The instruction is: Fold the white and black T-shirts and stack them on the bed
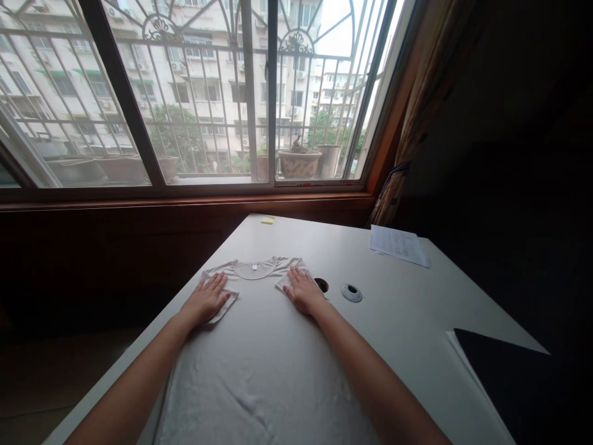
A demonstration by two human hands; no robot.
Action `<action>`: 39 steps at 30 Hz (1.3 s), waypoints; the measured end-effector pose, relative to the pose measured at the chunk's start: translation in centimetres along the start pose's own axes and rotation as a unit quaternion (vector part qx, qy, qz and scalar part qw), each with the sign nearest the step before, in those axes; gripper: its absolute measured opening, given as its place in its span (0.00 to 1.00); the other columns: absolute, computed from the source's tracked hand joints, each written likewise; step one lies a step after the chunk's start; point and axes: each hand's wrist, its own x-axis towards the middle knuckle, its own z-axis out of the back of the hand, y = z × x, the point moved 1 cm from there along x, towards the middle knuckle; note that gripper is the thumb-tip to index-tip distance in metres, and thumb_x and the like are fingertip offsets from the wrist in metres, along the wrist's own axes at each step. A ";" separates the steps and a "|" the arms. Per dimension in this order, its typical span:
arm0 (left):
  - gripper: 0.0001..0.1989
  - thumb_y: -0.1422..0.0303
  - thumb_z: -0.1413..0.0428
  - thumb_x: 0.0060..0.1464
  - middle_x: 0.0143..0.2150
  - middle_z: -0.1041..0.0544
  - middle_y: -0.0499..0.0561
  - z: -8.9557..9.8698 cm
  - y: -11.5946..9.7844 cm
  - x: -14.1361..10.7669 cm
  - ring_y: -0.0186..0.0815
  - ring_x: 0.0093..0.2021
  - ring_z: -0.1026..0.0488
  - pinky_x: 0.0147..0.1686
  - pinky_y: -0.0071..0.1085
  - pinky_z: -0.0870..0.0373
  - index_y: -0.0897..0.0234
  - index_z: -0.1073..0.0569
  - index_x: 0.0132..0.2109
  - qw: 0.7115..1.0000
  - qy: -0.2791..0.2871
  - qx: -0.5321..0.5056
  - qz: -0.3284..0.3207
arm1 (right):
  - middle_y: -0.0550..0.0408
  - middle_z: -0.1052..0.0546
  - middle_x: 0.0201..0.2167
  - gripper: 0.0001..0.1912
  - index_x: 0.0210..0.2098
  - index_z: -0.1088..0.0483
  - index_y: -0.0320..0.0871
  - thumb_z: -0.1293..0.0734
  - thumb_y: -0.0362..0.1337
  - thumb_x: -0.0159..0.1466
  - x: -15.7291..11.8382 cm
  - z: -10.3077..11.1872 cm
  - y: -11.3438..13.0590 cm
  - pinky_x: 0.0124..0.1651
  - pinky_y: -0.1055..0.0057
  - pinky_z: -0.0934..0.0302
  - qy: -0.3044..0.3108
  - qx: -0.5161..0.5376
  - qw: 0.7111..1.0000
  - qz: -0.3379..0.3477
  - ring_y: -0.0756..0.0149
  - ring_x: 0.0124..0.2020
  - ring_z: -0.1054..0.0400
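A light grey shirt point(259, 364) lies spread on the white table, its round neckline and small label facing the window. Both sleeves are folded inward over the body. My left hand point(205, 299) lies flat on the folded sleeve at the left shoulder, fingers stretched out. On the opposite shoulder, my right hand point(303, 290) rests palm down over the other folded sleeve, with its fingers extended. Neither hand grips the fabric. Some wrinkles show in the lower part of the shirt.
The white table point(398, 321) has a cable hole point(321, 285) and a loose ring cover point(351, 293) beside my right hand. Papers point(399, 245) and a yellow note point(267, 220) lie at the far edge. A dark flat item point(504, 383) is at the right.
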 end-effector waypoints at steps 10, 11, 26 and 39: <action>0.34 0.50 0.64 0.70 0.76 0.53 0.58 0.6 0.2 0.4 0.46 0.76 0.57 0.70 0.52 0.59 0.63 0.50 0.74 1.000 0.006 0.008 0.024 | 0.47 0.62 0.76 0.42 0.74 0.58 0.34 0.55 0.56 0.72 2.0 0.3 -0.1 0.73 0.59 0.76 0.020 0.012 1.000 0.006 0.57 0.76 0.70; 0.34 0.50 0.64 0.70 0.76 0.53 0.58 0.6 0.2 0.4 0.46 0.76 0.57 0.70 0.52 0.59 0.63 0.50 0.74 1.000 0.005 0.008 0.023 | 0.47 0.62 0.76 0.42 0.74 0.58 0.34 0.55 0.56 0.72 2.1 0.3 -0.1 0.73 0.59 0.76 0.021 0.012 1.000 0.006 0.57 0.76 0.70; 0.34 0.51 0.64 0.70 0.76 0.54 0.57 0.2 0.5 0.4 0.45 0.76 0.59 0.70 0.51 0.60 0.64 0.51 0.74 1.000 0.003 0.014 0.021 | 0.44 0.47 0.73 0.32 0.70 0.44 0.33 0.54 0.43 0.73 0.3 1.3 0.8 0.75 0.57 0.68 -0.111 0.016 0.994 0.019 0.58 0.74 0.57; 0.34 0.51 0.64 0.69 0.76 0.54 0.58 -0.5 1.0 0.7 0.47 0.76 0.59 0.70 0.53 0.60 0.64 0.50 0.74 1.000 0.001 0.013 0.018 | 0.52 0.57 0.75 0.35 0.73 0.51 0.41 0.49 0.52 0.73 -18.5 -1.4 2.3 0.74 0.54 0.58 -0.037 0.010 0.999 -0.021 0.55 0.75 0.60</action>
